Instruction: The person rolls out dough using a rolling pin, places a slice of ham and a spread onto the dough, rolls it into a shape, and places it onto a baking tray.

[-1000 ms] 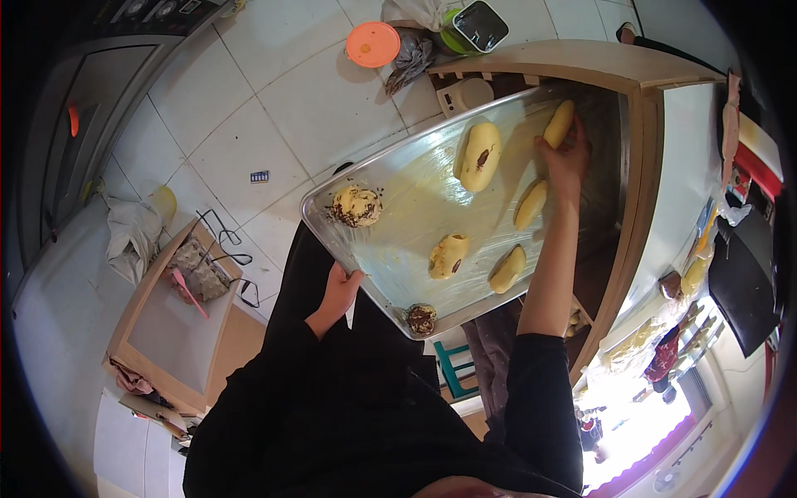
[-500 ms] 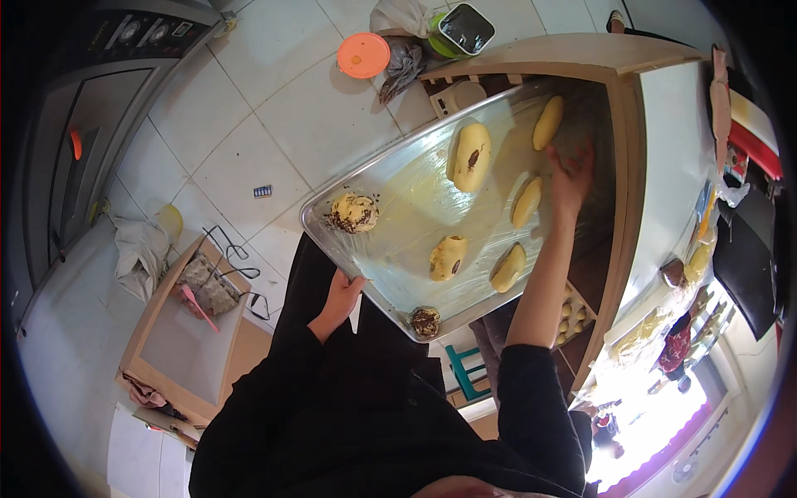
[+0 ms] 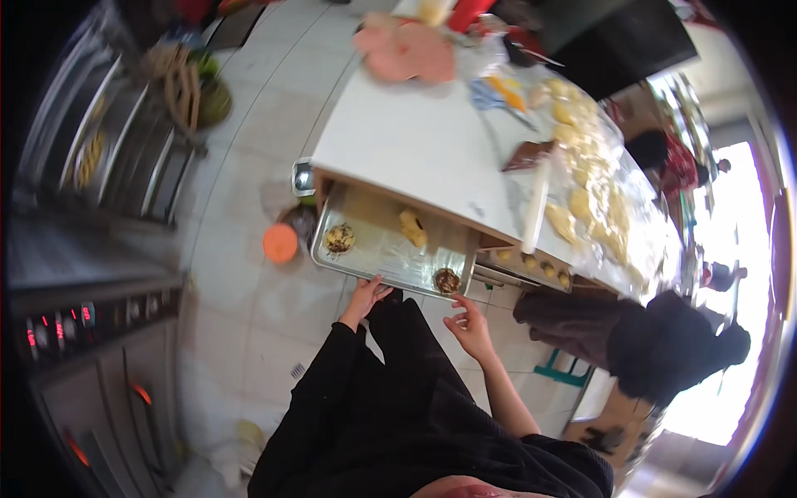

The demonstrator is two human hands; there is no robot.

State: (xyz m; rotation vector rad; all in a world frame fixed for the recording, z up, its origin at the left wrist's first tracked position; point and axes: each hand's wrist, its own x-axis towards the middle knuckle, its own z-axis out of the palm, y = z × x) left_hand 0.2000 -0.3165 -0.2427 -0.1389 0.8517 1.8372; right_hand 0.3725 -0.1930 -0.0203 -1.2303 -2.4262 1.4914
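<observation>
A metal baking tray [image 3: 377, 266] with a plastic-lined surface sits partly inside the opening under the white-topped table [image 3: 390, 133]. On it show a chocolate-flecked dough mound [image 3: 339, 240], a yellow dough piece [image 3: 413, 227] with a dark spot and a darker round piece [image 3: 447, 280]. My left hand [image 3: 365, 295] grips the tray's front edge near its middle. My right hand [image 3: 470, 330] is at the front right corner, fingertips at the rim, fingers apart.
An orange lid [image 3: 281, 243] lies on the tiled floor. Steel ovens [image 3: 108, 349] and a rack [image 3: 116, 141] line the left. Bagged yellow dough [image 3: 589, 191], a rolling pin [image 3: 537, 205] and pink material [image 3: 403, 51] cover parts of the tabletop. A person in dark clothes [image 3: 664, 357] is at the right.
The tray has slid farther into the opening, hiding several dough pieces. My right hand has left the far end for the near corner. The view now takes in more tabletop and ovens.
</observation>
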